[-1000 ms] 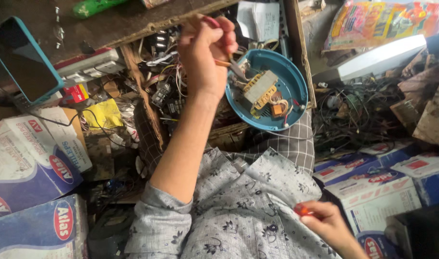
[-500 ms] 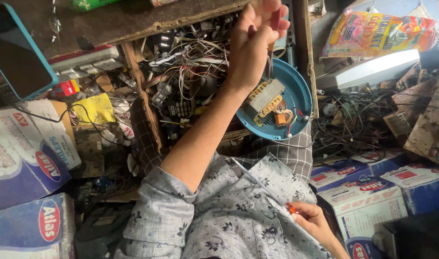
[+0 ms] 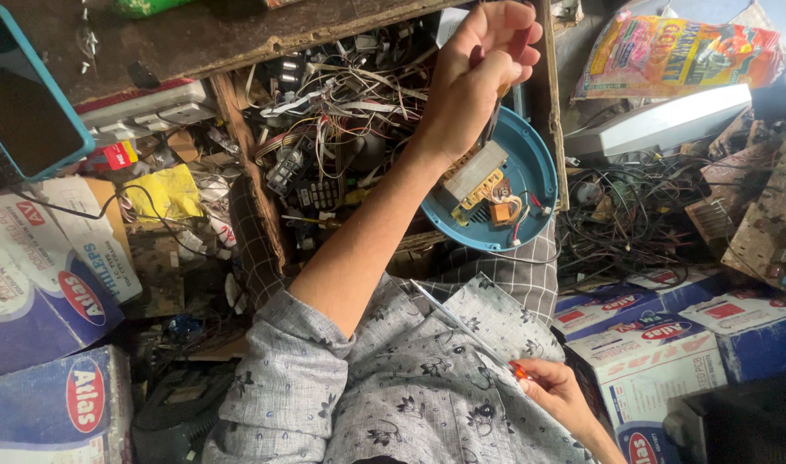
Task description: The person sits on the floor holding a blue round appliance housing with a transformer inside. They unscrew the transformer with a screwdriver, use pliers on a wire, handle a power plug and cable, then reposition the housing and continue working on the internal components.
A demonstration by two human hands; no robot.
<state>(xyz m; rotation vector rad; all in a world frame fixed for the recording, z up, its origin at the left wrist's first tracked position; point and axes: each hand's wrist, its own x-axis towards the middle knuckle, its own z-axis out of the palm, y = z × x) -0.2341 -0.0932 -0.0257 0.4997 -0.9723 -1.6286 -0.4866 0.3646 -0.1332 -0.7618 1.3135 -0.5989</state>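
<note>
Lifting my left hand higher than a moment ago, I pinch a thin tool above the blue dish (its yellow-wound part sits inside). My right hand has swung its long screwdriver up across my shirt.

A grey short-sleeved shirt is worn, printed all over with small dark flowers and leafy sprigs. Its sleeve is ended by a stitched hem above the elbow, and the forearm is left bare. Dark round buttons are seen down the shirt front. Below it, a checked cloth in grey and white is worn over the legs.
</note>
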